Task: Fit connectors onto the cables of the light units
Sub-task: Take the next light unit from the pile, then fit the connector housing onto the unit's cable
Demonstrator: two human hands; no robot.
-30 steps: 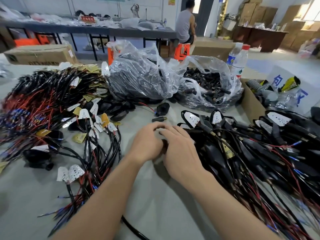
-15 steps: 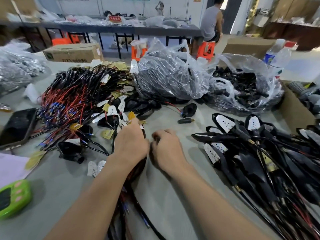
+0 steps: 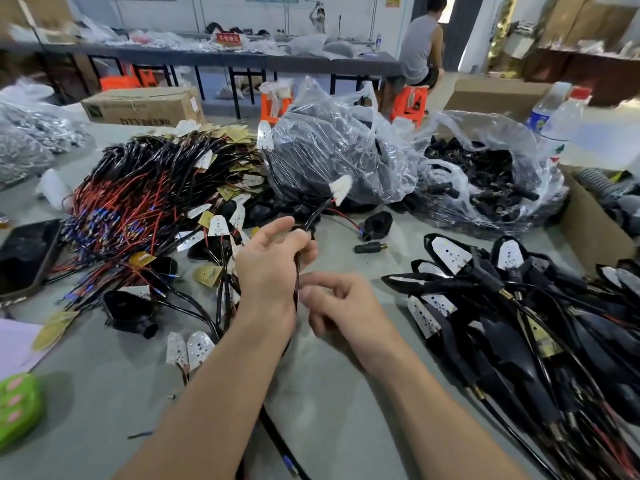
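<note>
Bare bench (image 3: 329,403) runs between the wire heap (image 3: 138,202) and the light-unit pile (image 3: 519,323); plastic bags (image 3: 346,150) seemingly close the far end.

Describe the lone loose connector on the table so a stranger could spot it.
Start at the big clear plastic bag of black parts in the middle of the grey table. On the bare patch before it lies a black cone-shaped housing on a red wire, and just nearer, the small black cylindrical connector. Unlike its neighbours, it is unwired, its brass tip pointing right.
</note>
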